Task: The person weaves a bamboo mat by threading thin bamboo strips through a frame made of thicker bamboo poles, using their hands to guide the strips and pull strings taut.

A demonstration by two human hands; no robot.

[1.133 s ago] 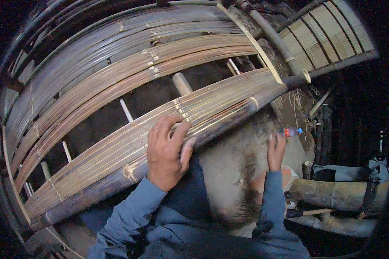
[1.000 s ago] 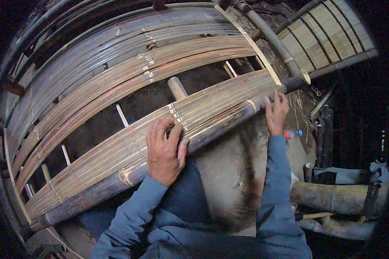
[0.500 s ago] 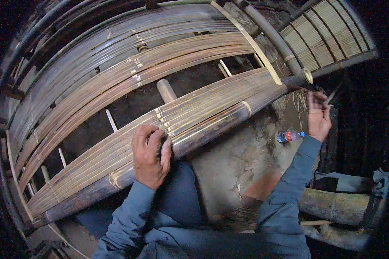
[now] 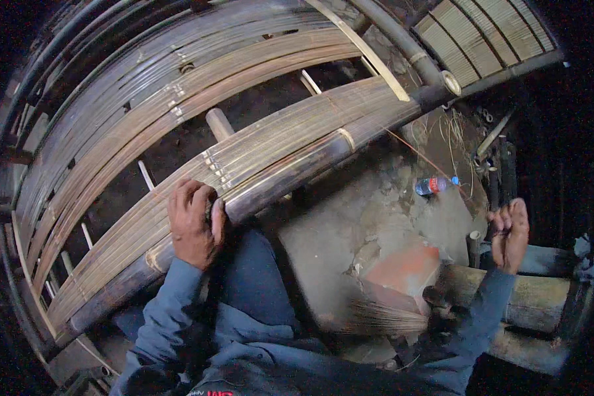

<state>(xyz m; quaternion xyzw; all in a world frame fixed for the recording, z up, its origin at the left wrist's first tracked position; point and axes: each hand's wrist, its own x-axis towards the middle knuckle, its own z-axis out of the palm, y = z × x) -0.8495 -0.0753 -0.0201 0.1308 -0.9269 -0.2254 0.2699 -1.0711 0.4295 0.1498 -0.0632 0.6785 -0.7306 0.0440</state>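
Note:
A long panel of split bamboo slats (image 4: 270, 135) stretches across the frame, its near edge along a dark bamboo pole (image 4: 297, 162). My left hand (image 4: 195, 224) rests on the slats at this edge, fingers bent over them and thumb by the pole. To the right, my right hand (image 4: 509, 231) is raised over the floor with its fingers curled closed. A thin reddish-brown strand (image 4: 419, 153) runs from the slats over the pole toward this hand. Its end blurs near the fingers, which appear to hold it.
On the floor lies a plastic bottle (image 4: 435, 186) with a blue cap. Thick bamboo lengths (image 4: 534, 300) are at the lower right, near a bundle of thin strips (image 4: 383, 317). A slatted bamboo panel (image 4: 482, 39) stands at the upper right. Loose fibres (image 4: 452, 129) hang by the pole's end.
My right hand has moved down and right, away from the pole's end, and the strand now stretches out taut. My left hand stays on the slats while the whole view has shifted slightly.

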